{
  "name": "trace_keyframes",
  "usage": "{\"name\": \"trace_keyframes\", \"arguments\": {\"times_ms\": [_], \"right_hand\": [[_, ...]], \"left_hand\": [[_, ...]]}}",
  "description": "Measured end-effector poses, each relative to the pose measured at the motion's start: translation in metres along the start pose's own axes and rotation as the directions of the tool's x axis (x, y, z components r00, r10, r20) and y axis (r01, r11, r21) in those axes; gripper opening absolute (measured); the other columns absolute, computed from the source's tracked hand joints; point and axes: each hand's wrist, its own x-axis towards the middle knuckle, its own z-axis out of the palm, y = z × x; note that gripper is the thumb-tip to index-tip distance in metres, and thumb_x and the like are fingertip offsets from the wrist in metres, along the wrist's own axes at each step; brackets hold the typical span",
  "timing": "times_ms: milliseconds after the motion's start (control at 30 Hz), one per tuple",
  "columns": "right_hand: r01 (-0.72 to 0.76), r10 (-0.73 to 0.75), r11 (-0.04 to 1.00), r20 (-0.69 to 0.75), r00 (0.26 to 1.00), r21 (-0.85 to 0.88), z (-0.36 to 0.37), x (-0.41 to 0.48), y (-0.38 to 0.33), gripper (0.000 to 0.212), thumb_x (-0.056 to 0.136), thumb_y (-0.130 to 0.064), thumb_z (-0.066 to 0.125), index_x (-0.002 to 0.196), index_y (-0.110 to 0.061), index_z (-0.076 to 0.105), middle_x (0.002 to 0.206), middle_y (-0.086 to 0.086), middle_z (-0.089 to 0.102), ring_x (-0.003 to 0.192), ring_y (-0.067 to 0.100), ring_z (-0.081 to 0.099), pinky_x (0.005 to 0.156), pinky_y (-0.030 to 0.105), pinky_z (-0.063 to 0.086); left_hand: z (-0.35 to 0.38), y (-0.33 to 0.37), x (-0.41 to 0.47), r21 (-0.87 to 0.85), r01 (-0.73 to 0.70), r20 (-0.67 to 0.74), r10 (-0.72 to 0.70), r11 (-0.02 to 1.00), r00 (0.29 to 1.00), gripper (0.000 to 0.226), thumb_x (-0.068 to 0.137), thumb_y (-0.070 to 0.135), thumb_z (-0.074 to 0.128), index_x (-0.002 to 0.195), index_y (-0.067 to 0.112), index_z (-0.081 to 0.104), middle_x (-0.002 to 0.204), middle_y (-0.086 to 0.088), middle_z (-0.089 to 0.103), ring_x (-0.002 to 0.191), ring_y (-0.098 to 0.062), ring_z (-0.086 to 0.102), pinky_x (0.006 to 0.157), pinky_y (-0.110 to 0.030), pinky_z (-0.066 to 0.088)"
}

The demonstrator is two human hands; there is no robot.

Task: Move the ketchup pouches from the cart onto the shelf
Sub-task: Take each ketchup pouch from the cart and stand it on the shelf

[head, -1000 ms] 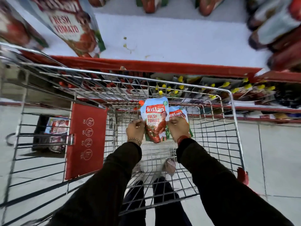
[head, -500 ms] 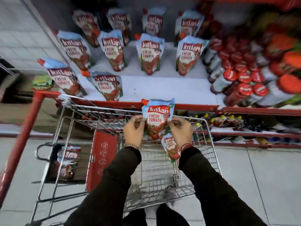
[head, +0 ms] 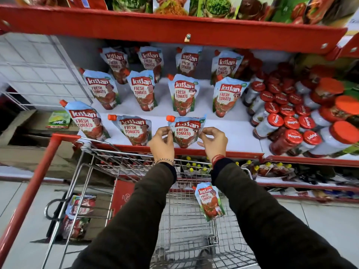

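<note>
Both hands pinch pouch at shelf front edge.

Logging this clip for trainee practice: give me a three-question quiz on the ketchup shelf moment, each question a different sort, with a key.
1. True or false: both hands grip the same ketchup pouch.
2. Multiple choice: the pouch being held is A) deep inside the cart, B) at the front edge of the white shelf, C) on the floor.
3. Short answer: how many ketchup pouches are visible inside the cart basket?

Key
1. True: the left hand pinches its left edge and the right hand its right edge.
2. B, in the front row, to the right of two standing pouches.
3. One, the spare pouch between the forearms.
</note>
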Motion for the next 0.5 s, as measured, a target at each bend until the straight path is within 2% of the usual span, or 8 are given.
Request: {"name": "trace_keyframes", "arguments": {"times_ms": [67,100,200,267,400,500], "right_hand": [[-0.015,0.015,1.000,0.006,1.000,-0.025,0.003,0.006,0.006,0.009,0.089,-0.005,0.069,0.096,0.001,0.068,0.103,0.013,0.069,0.094,0.036,0.072,0.078,0.048,0.063],[-0.014,0.014,1.000,0.007,1.000,-0.024,0.004,0.007,0.007,0.007,0.089,-0.006,0.070,0.094,-0.001,0.068,0.102,0.012,0.068,0.094,0.035,0.072,0.078,0.047,0.063],[-0.018,0.018,1.000,0.017,1.000,-0.017,0.004,0.011,0.010,0.004,0.088,-0.008,0.071,0.089,-0.006,0.067,0.097,0.007,0.068,0.089,0.033,0.073,0.074,0.044,0.064],[-0.016,0.017,0.999,0.024,1.000,-0.040,0.001,0.012,0.012,0.005,0.087,-0.008,0.072,0.091,-0.006,0.069,0.097,0.008,0.069,0.086,0.031,0.073,0.072,0.042,0.065],[0.014,-0.010,0.996,0.056,0.998,-0.084,-0.002,0.014,0.016,0.007,0.087,-0.010,0.072,0.092,-0.012,0.068,0.096,0.005,0.070,0.075,0.015,0.070,0.070,0.039,0.065],[0.024,-0.015,0.993,0.079,0.997,-0.114,-0.001,0.013,0.019,0.009,0.086,-0.011,0.072,0.092,-0.017,0.068,0.085,-0.009,0.068,0.075,0.017,0.071,0.073,0.044,0.065]], "left_hand": [[0.004,-0.006,0.002,0.025,0.003,-0.018,-0.003,1.000,1.000,0.016,0.092,0.012,0.061,0.103,0.007,0.071,0.099,-0.011,0.075,0.080,-0.014,0.062,0.061,0.003,0.039],[0.005,-0.008,0.002,0.026,0.004,-0.023,-0.004,1.000,1.000,0.015,0.092,0.013,0.061,0.103,0.007,0.070,0.099,-0.011,0.075,0.081,-0.015,0.063,0.062,0.001,0.040],[0.007,-0.011,0.003,-0.001,0.017,-0.011,-0.017,1.000,1.000,0.017,0.093,0.016,0.061,0.104,0.007,0.070,0.100,-0.012,0.075,0.090,-0.024,0.069,0.074,-0.025,0.053],[0.007,-0.011,0.003,-0.019,0.016,-0.001,-0.016,1.000,1.000,0.018,0.093,0.015,0.061,0.106,0.006,0.069,0.101,-0.012,0.074,0.092,-0.025,0.069,0.077,-0.030,0.055],[0.009,-0.008,0.001,-0.036,0.033,-0.006,-0.033,0.999,0.999,0.019,0.094,0.012,0.059,0.109,0.004,0.067,0.105,-0.013,0.073,0.093,-0.021,0.067,0.073,-0.019,0.049],[0.009,-0.011,-0.003,-0.041,0.041,0.004,-0.041,0.998,0.999,0.022,0.094,0.010,0.058,0.113,0.003,0.066,0.110,-0.015,0.072,0.092,-0.016,0.062,0.065,0.001,0.044]]}}
